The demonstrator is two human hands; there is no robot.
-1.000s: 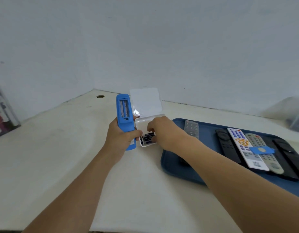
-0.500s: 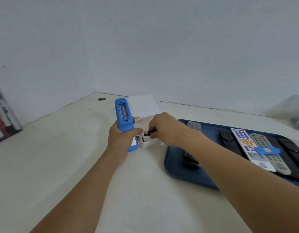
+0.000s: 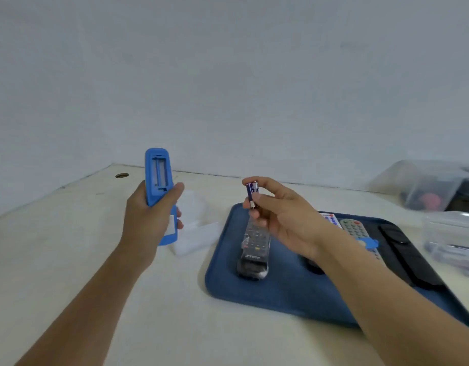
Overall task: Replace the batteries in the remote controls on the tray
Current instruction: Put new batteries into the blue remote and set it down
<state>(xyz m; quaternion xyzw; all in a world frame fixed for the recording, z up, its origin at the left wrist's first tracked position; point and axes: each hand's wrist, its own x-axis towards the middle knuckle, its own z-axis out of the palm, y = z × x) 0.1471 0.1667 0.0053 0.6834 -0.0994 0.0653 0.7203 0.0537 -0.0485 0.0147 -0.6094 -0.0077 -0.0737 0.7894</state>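
My left hand (image 3: 149, 220) grips a blue remote (image 3: 159, 178) upright, back side towards me, its battery bay open and empty. My right hand (image 3: 281, 215) is raised over the blue tray (image 3: 267, 294) and pinches two small batteries (image 3: 252, 194) side by side between thumb and fingers. On the tray lie a black remote in clear wrap (image 3: 254, 247), a white remote (image 3: 331, 220) mostly hidden by my arm, a grey remote (image 3: 353, 228) with a blue cover piece (image 3: 369, 244) on it, and a black remote (image 3: 405, 257).
A small white plastic box (image 3: 196, 228) with its lid open sits on the table between my hands, left of the tray. Clear plastic containers (image 3: 439, 186) stand at the right edge. A cable hole (image 3: 122, 175) is in the far left corner.
My right hand lifted out of the white box holding batteries and rose to the right over the tray. My left hand raised the blue remote. The camera view tilted and shifted.
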